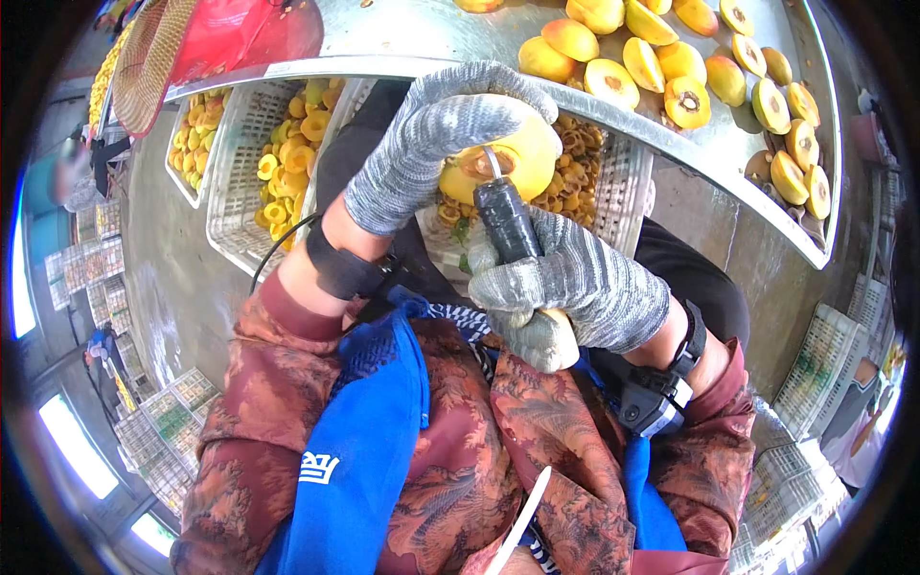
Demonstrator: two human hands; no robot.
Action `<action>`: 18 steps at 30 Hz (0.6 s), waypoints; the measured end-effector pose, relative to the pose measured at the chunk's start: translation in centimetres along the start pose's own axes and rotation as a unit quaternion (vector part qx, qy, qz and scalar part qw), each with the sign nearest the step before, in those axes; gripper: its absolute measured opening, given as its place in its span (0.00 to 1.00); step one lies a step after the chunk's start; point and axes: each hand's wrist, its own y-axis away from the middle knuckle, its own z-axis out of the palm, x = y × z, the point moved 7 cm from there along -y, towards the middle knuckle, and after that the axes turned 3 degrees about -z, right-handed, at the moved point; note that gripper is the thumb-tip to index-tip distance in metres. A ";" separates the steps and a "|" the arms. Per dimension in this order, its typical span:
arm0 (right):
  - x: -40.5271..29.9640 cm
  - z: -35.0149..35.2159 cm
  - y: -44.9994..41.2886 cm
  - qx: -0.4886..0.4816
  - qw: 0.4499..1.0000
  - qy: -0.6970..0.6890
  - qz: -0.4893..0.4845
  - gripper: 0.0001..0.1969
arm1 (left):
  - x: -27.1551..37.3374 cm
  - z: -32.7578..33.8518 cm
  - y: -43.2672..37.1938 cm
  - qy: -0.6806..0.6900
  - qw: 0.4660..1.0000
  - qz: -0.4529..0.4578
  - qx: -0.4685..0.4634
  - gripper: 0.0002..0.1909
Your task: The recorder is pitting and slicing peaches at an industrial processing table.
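Observation:
My left hand [460,122], in a grey knitted glove, grips a yellow peach half [537,172] with its cut face turned toward me. In my gloved right hand [575,284] is a pitting tool [505,219] with a handle wrapped in black tape. The tool's thin metal tip lies in the reddish-brown hollow at the peach's centre; whether a stone is still in there is hard to see. Both hands are just off the near edge of a metal table [402,66], above a white plastic crate [624,198] of brownish pits or scraps.
Cut peaches [611,83] lie on the table's right side. A red plastic bag [223,36] and a woven hat [147,72] are at its left. Another white crate [241,165] holds yellow peach halves [291,162]. Stacked crates [169,431] and other people [104,356] appear around the floor.

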 end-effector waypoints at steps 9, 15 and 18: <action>-0.5 0.5 -0.5 0.012 0.998 0.042 0.054 0.08 | 0.3 -0.9 0.7 0.038 0.998 0.015 0.047 0.23; 0.0 -2.0 -1.2 0.165 0.907 0.364 -0.131 0.20 | 0.5 -1.9 0.6 -0.056 0.994 0.011 0.090 0.18; 0.0 -2.1 -1.5 0.164 0.858 0.483 -0.057 0.24 | -0.2 -2.2 0.5 -0.053 0.995 0.013 0.085 0.16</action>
